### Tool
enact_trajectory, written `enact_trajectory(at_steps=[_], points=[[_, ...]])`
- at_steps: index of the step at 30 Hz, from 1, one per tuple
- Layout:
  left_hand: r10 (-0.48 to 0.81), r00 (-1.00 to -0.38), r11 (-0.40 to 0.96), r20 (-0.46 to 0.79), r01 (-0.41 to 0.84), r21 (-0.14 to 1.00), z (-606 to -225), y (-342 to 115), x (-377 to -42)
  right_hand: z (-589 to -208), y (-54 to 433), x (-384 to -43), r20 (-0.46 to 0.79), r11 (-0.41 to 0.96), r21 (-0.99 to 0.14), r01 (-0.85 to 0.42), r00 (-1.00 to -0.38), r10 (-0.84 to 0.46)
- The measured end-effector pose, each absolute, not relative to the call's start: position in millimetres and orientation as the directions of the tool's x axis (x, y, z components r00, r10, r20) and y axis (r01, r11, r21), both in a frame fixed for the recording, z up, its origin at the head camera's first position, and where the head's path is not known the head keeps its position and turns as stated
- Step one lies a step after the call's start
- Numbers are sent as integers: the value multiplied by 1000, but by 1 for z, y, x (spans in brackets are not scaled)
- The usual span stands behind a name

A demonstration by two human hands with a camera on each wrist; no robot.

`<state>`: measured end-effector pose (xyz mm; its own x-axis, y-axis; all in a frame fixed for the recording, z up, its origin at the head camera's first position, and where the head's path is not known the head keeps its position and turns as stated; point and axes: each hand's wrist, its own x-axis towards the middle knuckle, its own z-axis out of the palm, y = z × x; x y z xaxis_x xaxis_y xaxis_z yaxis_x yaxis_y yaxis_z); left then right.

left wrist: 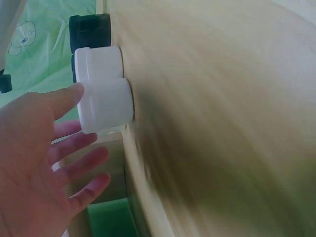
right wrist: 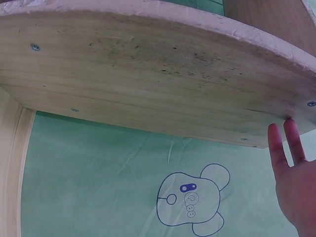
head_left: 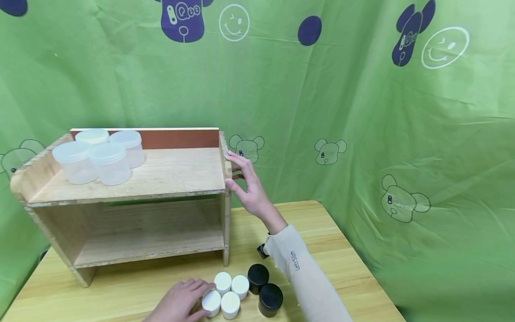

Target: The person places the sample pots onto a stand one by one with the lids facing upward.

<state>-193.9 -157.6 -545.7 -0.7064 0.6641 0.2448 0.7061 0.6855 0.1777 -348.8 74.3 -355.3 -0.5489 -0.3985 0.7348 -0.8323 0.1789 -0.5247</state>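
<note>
My left hand is at the leftmost white jar on the table. Its thumb touches the lid rim in the left wrist view, where the other fingers of the hand are loosely spread. More white jars stand close beside this one. My right hand rests against the right side panel of a wooden shelf unit. Two fairly straight fingers of that hand touch the panel in the right wrist view; its other fingers are not seen there.
Several clear lidded tubs stand at the left of the upper shelf. Two black jars stand right of the white ones on the wooden table. A small black object is by the right sleeve. Green printed cloth hangs behind.
</note>
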Motion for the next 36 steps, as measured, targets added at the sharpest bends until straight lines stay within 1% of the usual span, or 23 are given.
enact_trajectory(at_steps=[3, 13, 17, 22, 25, 28, 32, 34, 36], points=[[671, -708, 679, 220, 706, 202, -547, -156, -194, -355, 74, -349, 736, 178, -523, -833, -547, -399], [678, -700, 675, 226, 714, 186, -549, -154, -192, -356, 75, -348, 742, 172, -515, -839, -538, -401], [678, -710, 679, 192, 704, 206, -547, -153, -191, -355, 76, -349, 745, 166, -514, -842, -534, -399], [680, -707, 674, 192, 707, 215, -545, -153, -192, -355, 77, -349, 741, 174, -518, -838, -541, -398], [680, -701, 668, 217, 714, 210, -545, -153, -193, -355, 77, -349, 740, 179, -514, -839, -539, -402], [677, -684, 659, 271, 727, 191, -543, -154, -192, -355, 76, -349, 742, 179, -509, -842, -534, -405], [669, -642, 642, 374, 753, 145, -535, -156, -191, -356, 75, -350, 745, 176, -507, -844, -531, -403], [659, -628, 635, 414, 759, 142, -528, -157, -190, -356, 75, -350, 745, 174, -508, -844, -531, -402], [645, -626, 628, 439, 761, 163, -520, -158, -189, -356, 75, -350, 745, 173, -510, -843, -533, -401]])
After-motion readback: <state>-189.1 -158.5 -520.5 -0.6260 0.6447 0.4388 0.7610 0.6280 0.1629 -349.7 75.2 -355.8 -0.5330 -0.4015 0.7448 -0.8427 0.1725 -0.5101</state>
